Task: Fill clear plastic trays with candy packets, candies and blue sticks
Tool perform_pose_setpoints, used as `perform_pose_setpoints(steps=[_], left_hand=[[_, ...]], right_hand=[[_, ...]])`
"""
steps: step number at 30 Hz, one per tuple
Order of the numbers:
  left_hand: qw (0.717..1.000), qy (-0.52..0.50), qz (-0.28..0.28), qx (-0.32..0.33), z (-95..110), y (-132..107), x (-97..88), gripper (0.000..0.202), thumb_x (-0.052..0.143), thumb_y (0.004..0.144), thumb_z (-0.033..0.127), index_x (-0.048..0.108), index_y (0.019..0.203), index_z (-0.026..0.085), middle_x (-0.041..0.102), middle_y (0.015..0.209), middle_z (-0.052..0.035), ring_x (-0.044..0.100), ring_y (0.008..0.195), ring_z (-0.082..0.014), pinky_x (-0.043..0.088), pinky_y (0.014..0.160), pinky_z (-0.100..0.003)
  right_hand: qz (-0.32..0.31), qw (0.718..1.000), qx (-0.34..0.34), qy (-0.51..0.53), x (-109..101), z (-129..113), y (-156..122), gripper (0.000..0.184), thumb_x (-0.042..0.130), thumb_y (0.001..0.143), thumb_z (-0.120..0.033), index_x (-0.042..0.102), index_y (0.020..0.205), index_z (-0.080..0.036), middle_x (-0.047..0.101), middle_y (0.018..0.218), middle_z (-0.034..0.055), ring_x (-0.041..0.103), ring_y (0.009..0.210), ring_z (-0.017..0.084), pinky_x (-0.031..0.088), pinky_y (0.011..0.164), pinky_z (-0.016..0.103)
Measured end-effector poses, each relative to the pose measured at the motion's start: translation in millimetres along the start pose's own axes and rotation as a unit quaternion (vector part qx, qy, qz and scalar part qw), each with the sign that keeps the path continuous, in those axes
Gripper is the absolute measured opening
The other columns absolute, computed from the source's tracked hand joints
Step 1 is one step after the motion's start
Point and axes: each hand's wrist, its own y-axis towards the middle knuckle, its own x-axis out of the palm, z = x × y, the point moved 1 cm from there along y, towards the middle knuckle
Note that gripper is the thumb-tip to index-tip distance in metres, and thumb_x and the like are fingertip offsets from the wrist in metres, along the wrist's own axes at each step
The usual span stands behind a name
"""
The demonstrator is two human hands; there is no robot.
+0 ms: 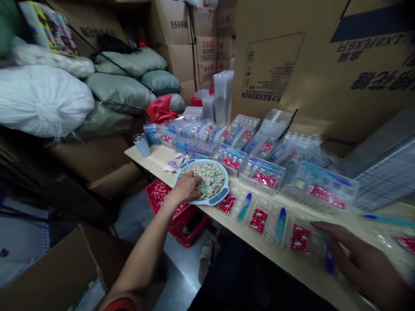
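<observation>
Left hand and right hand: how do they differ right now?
The left hand is curled onto the small pieces in the round blue-rimmed tray, while the right hand is spread open beside a clear blister pack. The left hand is sharp and farther off; the right hand is nearer and blurred. Both are bare and over the wooden table.

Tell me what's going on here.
A person stands at a table. Their left hand is on small green and tan pieces in a round blue-rimmed plate. Their right hand, fingers spread, is nearest a blue piece on the table. Clear plastic trays with red cards are spread along the table, and a red crate sits below it.
</observation>
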Motion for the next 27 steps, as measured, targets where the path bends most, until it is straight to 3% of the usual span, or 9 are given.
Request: perform_pose_setpoints(steps=[5, 8, 10, 13, 16, 18, 21, 24, 27], left_hand=[[0.993, -0.092, 0.071, 0.024, -16, 8, 7.4, 0.04, 0.061, 0.072, 0.02, 0.076, 0.109, 0.017, 0.07, 0.104, -0.0104, 0.067, 0.095, -0.0271, 0.051, 0.087, -0.034], [0.962, -0.236, 0.138, -0.015, -24, 17, 4.7, 0.036, 0.062, 0.072, 0.022, 0.076, 0.105, 0.015, 0.073, 0.09, -0.0064, 0.067, 0.086, -0.0252, 0.051, 0.082, -0.034], [0.911, -0.386, 0.147, -0.023, -21, 24, 6.0, 0.036, 0.066, 0.073, 0.028, 0.074, 0.105, 0.013, 0.072, 0.085, -0.0045, 0.066, 0.079, -0.0223, 0.052, 0.076, -0.032], [0.8, -0.589, 0.112, 0.008, -7, 33, 13.0, 0.045, 0.073, 0.074, 0.04, 0.071, 0.109, 0.012, 0.074, 0.093, -0.0064, 0.066, 0.079, -0.0197, 0.053, 0.075, -0.03], [0.73, -0.675, 0.099, 0.031, 4, 35, 21.1, 0.055, 0.081, 0.071, 0.044, 0.068, 0.115, 0.014, 0.074, 0.1, -0.0079, 0.067, 0.087, -0.0198, 0.053, 0.081, -0.03], [0.73, -0.676, 0.092, 0.038, 5, 35, 25.7, 0.059, 0.081, 0.072, 0.046, 0.067, 0.12, 0.015, 0.073, 0.096, -0.0062, 0.066, 0.083, -0.0183, 0.052, 0.078, -0.029], [0.76, -0.641, 0.105, 0.023, -1, 36, 31.0, 0.05, 0.071, 0.081, 0.05, 0.068, 0.118, 0.016, 0.07, 0.082, -0.0023, 0.06, 0.067, -0.0147, 0.049, 0.066, -0.026], [0.781, -0.601, 0.168, -0.023, -9, 38, 34.4, 0.037, 0.063, 0.087, 0.047, 0.073, 0.105, 0.016, 0.067, 0.079, -0.0022, 0.056, 0.064, -0.0144, 0.047, 0.063, -0.026], [0.778, -0.58, 0.234, -0.056, -13, 40, 35.3, 0.032, 0.065, 0.085, 0.039, 0.073, 0.106, 0.016, 0.067, 0.078, -0.0015, 0.058, 0.069, -0.016, 0.048, 0.068, -0.027]], right_hand=[[-0.04, 0.991, -0.114, 0.051, 39, -63, 41, 0.032, 0.045, 0.096, -0.028, 0.07, 0.115, -0.025, 0.075, 0.115, 0.0086, 0.071, 0.108, 0.026, 0.058, 0.094, 0.043], [-0.083, 0.984, -0.124, 0.101, 57, -102, 73, 0.032, 0.045, 0.096, -0.024, 0.071, 0.114, -0.023, 0.074, 0.115, 0.0088, 0.07, 0.108, 0.024, 0.056, 0.095, 0.041], [-0.112, 0.977, -0.111, 0.145, 73, -127, 100, 0.033, 0.043, 0.096, -0.022, 0.071, 0.113, -0.023, 0.074, 0.112, 0.008, 0.07, 0.102, 0.023, 0.056, 0.091, 0.039], [-0.127, 0.968, -0.042, 0.212, 108, -158, 147, 0.039, 0.045, 0.092, -0.017, 0.065, 0.125, -0.02, 0.074, 0.107, 0.0081, 0.071, 0.091, 0.021, 0.056, 0.085, 0.034], [-0.127, 0.967, 0.04, 0.218, 147, -179, 185, 0.049, 0.055, 0.086, -0.015, 0.057, 0.134, -0.017, 0.071, 0.105, 0.0087, 0.067, 0.078, 0.018, 0.054, 0.075, 0.031], [-0.122, 0.966, 0.068, 0.216, 168, -188, 201, 0.043, 0.059, 0.085, -0.016, 0.059, 0.128, -0.015, 0.07, 0.099, 0.0084, 0.065, 0.077, 0.019, 0.052, 0.073, 0.03], [-0.104, 0.967, 0.076, 0.219, 188, -194, 210, 0.023, 0.058, 0.086, -0.021, 0.064, 0.108, -0.016, 0.068, 0.088, 0.0054, 0.063, 0.074, 0.019, 0.049, 0.07, 0.03], [-0.078, 0.961, 0.073, 0.256, 200, -195, 211, 0.012, 0.057, 0.087, -0.027, 0.063, 0.095, -0.02, 0.064, 0.076, 0.0004, 0.06, 0.067, 0.018, 0.047, 0.065, 0.028], [-0.071, 0.939, 0.087, 0.325, 208, -195, 211, 0.016, 0.054, 0.089, -0.032, 0.064, 0.096, -0.023, 0.06, 0.066, -0.0028, 0.057, 0.061, 0.018, 0.045, 0.059, 0.027]])
